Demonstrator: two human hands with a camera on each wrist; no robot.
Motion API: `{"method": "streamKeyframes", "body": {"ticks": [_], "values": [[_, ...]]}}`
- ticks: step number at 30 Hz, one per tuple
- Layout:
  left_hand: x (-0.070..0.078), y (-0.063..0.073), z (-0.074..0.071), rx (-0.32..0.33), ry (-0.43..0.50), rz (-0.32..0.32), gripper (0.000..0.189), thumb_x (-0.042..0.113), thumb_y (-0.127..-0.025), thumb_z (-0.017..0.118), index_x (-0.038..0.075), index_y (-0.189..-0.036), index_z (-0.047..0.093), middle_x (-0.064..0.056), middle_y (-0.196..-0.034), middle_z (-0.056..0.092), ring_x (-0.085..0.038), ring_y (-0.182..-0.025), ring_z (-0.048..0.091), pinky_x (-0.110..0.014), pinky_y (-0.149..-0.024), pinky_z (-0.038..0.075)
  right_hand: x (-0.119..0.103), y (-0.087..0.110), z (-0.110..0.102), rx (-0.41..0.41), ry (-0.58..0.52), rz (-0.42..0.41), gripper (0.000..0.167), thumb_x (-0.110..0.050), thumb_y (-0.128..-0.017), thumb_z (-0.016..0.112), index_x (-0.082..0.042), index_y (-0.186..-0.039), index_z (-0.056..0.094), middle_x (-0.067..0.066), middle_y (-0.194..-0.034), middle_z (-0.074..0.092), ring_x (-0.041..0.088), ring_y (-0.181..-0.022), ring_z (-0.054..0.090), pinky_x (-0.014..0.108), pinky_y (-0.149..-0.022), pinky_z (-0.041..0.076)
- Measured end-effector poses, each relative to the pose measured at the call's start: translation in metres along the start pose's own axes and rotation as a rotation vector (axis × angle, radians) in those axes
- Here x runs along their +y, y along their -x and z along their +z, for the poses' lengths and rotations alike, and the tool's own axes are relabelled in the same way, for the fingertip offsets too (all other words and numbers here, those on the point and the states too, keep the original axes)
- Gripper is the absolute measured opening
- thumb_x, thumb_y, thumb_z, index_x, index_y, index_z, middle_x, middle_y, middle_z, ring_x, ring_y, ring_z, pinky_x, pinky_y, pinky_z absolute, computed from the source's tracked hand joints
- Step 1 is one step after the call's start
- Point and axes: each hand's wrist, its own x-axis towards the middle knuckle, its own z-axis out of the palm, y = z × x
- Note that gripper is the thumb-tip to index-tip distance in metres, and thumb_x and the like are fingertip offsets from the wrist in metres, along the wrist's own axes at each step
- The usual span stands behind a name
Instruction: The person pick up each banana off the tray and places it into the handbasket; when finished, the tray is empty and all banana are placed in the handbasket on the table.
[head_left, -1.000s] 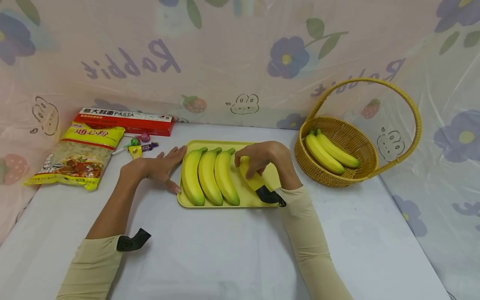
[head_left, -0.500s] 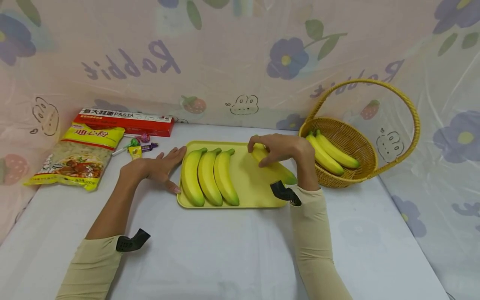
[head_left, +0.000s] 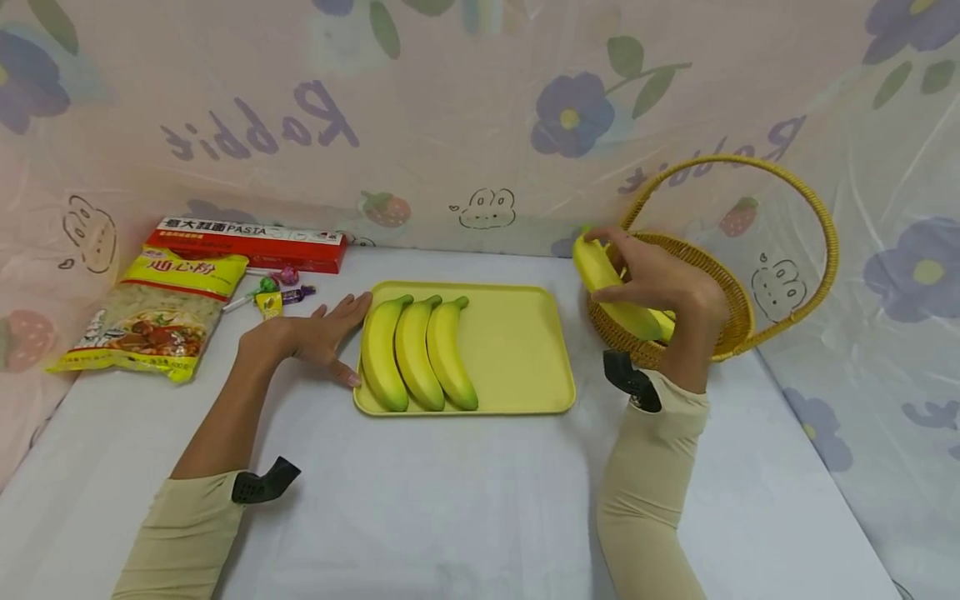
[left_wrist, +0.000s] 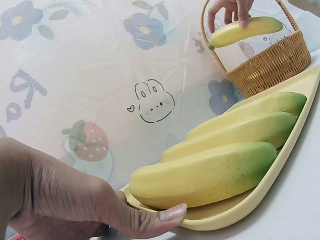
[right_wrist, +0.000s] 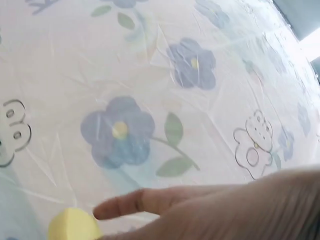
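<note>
Yellow with greenish ends, the held banana is in the air to the right of the tray, above the side of the basket nearest that tray. The right hand pinches it, thumb on one flank and fingertips on the other. Its long axis runs aslant: the stem end points away and toward the tray's side, the other end nearer the person and farther right. More yellow shows beside that near end, mostly hidden by the hand.

I judge it light and fairly stiff, its smooth skin a little slippery, and easy to bruise if it is real fruit; a gentle hold across the thick middle should balance it best.

On the tray's left half lie three bananas side by side, stems toward the far rim, lower ends toward the near one and slightly right. The left hand is spread wide at the tray's left edge, thumb on the rim.
</note>
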Motion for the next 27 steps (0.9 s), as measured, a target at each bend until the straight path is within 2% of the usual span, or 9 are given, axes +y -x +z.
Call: {"method": "streamKeyframes", "body": {"ticks": [3,7,10,16,22,25,27], "values": [[0.0,0.001,0.0,-0.001,0.008,-0.001,0.144,0.051,-0.075,0.089,0.002,-0.166,-0.011,-0.024,-0.175,-0.011,-0.048,-0.162,-0.012,-0.071,-0.129,-0.003,0.015,0.006,-0.003,0.037,-0.004,0.069,0.076,-0.019,-0.098,0.073,-0.01,-0.159,0.029,0.026,-0.136,0.052,0.042,-0.119,0.055,0.058,-0.102,0.048],[-0.001,0.002,0.0,-0.004,0.021,-0.009,0.144,0.05,-0.075,0.09,0.003,-0.166,-0.011,-0.025,-0.175,-0.011,-0.048,-0.162,-0.012,-0.071,-0.128,-0.004,0.035,0.009,-0.004,0.039,0.038,0.14,0.079,-0.019,-0.098,0.072,0.001,-0.158,0.025,0.031,-0.149,0.043,0.046,-0.131,0.047,0.065,-0.114,0.04],[-0.001,0.002,0.001,-0.003,0.026,-0.012,0.144,0.049,-0.075,0.09,0.004,-0.166,-0.011,-0.025,-0.175,-0.011,-0.048,-0.162,-0.012,-0.072,-0.128,-0.004,0.047,0.007,-0.002,0.002,0.037,0.182,0.078,-0.019,-0.099,0.072,0.003,-0.157,0.025,0.032,-0.15,0.041,0.046,-0.129,0.047,0.064,-0.114,0.04],[-0.002,0.002,0.001,0.003,0.031,-0.011,0.144,0.048,-0.075,0.091,0.004,-0.166,-0.012,-0.024,-0.175,-0.012,-0.048,-0.162,-0.012,-0.071,-0.129,-0.004,0.062,-0.008,0.008,-0.084,-0.001,0.216,0.069,-0.018,-0.097,0.073,0.003,-0.149,0.032,0.03,-0.132,0.051,0.041,-0.115,0.051,0.055,-0.099,0.047],[-0.002,0.001,0.001,0.001,0.021,-0.003,0.143,0.049,-0.075,0.09,0.004,-0.166,-0.012,-0.024,-0.175,-0.012,-0.047,-0.162,-0.012,-0.07,-0.129,-0.005,0.066,-0.024,0.018,-0.167,-0.01,0.312,0.065,-0.022,-0.097,0.073,-0.005,-0.146,0.034,0.018,-0.12,0.044,0.037,-0.111,0.044,0.046,-0.088,0.041],[-0.002,0.001,0.001,-0.004,0.018,-0.005,0.143,0.05,-0.075,0.09,0.004,-0.166,-0.012,-0.024,-0.175,-0.012,-0.047,-0.162,-0.013,-0.07,-0.129,-0.005,0.07,-0.027,0.021,-0.207,-0.002,0.315,0.062,-0.019,-0.098,0.07,-0.003,-0.147,0.035,0.014,-0.112,0.046,0.033,-0.104,0.047,0.042,-0.084,0.043],[-0.002,0.001,0.0,-0.002,0.009,-0.001,0.144,0.051,-0.075,0.089,0.003,-0.166,-0.012,-0.024,-0.175,-0.012,-0.047,-0.162,-0.012,-0.07,-0.129,-0.004,0.072,-0.029,0.022,-0.223,0.001,0.301,0.06,-0.016,-0.099,0.069,0.0,-0.147,0.037,0.012,-0.103,0.048,0.028,-0.093,0.05,0.039,-0.08,0.045]]}}
